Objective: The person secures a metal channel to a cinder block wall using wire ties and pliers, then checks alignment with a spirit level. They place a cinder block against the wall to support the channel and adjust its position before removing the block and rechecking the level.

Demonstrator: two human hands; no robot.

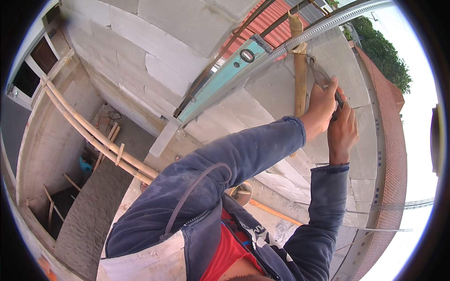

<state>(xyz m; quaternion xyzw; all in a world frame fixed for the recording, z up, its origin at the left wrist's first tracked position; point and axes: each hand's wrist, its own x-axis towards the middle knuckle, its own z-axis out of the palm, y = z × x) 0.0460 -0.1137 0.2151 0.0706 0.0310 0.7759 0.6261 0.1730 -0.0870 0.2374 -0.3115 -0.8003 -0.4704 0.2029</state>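
Dark metal pincers (319, 76) are gripped by both of my hands, one on each side of the handles. My left hand (320, 108) is closed with its thumb raised along the handles. My right hand (343, 132) is wrapped round the handle ends. The jaws of the pincers are at a wire tie (304, 50) by the top of a bamboo stick (300, 84). This stick stands against the grey block wall (347, 70). Past the tie runs a long slotted metal profile (323, 27). My fingers hide part of the handles.
A turquoise spirit level (220, 80) leans along the metal profile, beside rusty rebar (213, 68). Two bamboo poles (96, 133) cross an opening at the left, with a lower floor (101, 206) beneath. A bucket (242, 193) stands below my arms. Cables (403, 205) stretch at the right.
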